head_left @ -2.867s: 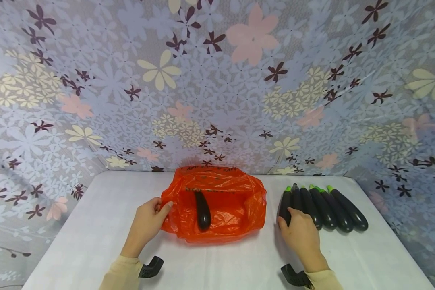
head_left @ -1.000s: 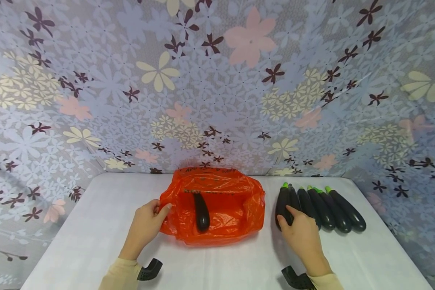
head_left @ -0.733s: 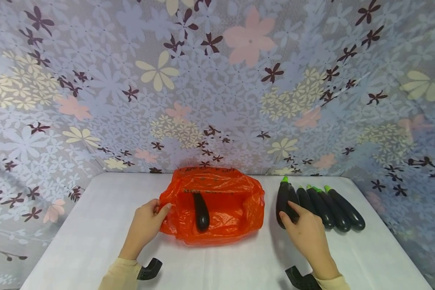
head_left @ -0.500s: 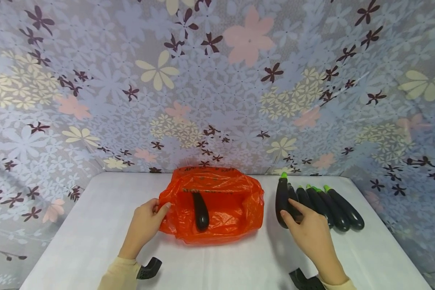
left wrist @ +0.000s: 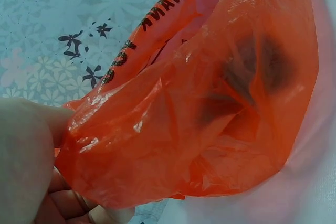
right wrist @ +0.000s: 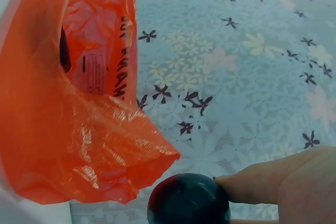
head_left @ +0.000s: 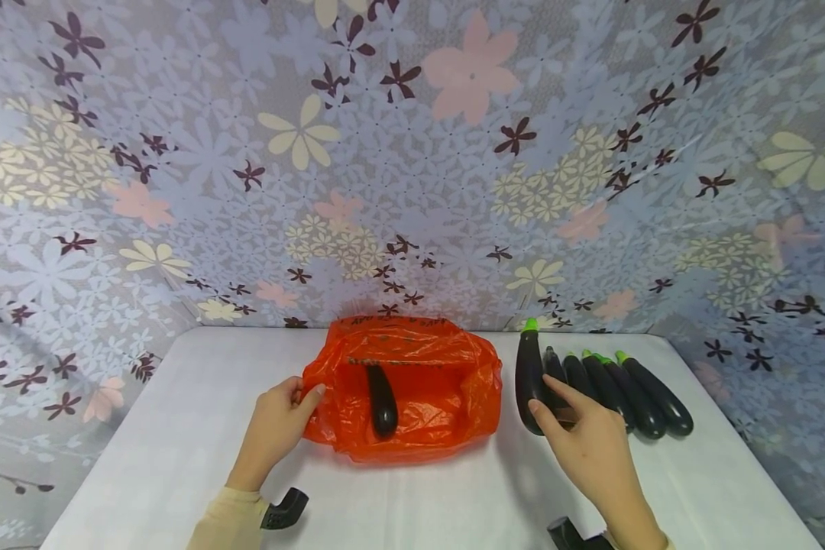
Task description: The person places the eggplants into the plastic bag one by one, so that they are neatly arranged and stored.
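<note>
An orange-red plastic bag lies with its mouth spread, and one dark eggplant rests inside it. My left hand pinches the bag's left edge between thumb and fingers; the left wrist view shows the thin plastic in that grip. To the right of the bag, my right hand holds another eggplant by thumb and fingers, its green stem end pointing away. In the right wrist view the rounded end of this eggplant shows beside the thumb.
Several more eggplants lie side by side on the white tabletop, just right of my right hand. A flowered cloth rises behind the table and at both sides. Dark wrist mounts sit at my cuffs.
My right hand has taken hold of the leftmost eggplant and lifted it slightly, away from the row and toward the left. The left hand and the bag have stayed where they were.
</note>
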The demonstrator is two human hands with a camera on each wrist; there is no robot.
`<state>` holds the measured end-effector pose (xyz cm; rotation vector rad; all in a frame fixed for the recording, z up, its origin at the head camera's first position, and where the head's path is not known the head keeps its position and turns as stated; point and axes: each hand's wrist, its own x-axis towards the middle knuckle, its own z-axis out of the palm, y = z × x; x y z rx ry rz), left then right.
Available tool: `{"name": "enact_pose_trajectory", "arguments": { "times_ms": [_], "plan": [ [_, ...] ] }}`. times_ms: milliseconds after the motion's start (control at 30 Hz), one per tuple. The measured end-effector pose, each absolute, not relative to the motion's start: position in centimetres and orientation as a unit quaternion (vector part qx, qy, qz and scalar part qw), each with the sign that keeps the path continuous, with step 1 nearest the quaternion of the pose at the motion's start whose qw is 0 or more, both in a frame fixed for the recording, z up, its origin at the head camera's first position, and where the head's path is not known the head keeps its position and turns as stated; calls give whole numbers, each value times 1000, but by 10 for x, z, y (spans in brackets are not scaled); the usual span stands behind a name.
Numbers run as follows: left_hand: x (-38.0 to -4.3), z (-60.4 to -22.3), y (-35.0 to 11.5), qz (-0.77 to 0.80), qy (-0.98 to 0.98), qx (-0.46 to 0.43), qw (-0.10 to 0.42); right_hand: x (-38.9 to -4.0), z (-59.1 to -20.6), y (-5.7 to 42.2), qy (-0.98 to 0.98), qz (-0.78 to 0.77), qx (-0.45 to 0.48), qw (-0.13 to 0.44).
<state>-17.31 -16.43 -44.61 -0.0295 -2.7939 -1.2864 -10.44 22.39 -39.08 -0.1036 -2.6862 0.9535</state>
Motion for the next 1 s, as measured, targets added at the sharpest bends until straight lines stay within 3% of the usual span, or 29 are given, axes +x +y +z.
{"name": "enact_pose_trajectory", "arguments": {
  "times_ms": [400,1000],
  "plan": [
    [-175,-449,-165,-410,-911,-9,30,-91,-380,209,-918,358,-23,166],
    [-172,-448,-166,-415,-909,-9,27,-75,-376,182,-912,398,10,105]
  ]
}}
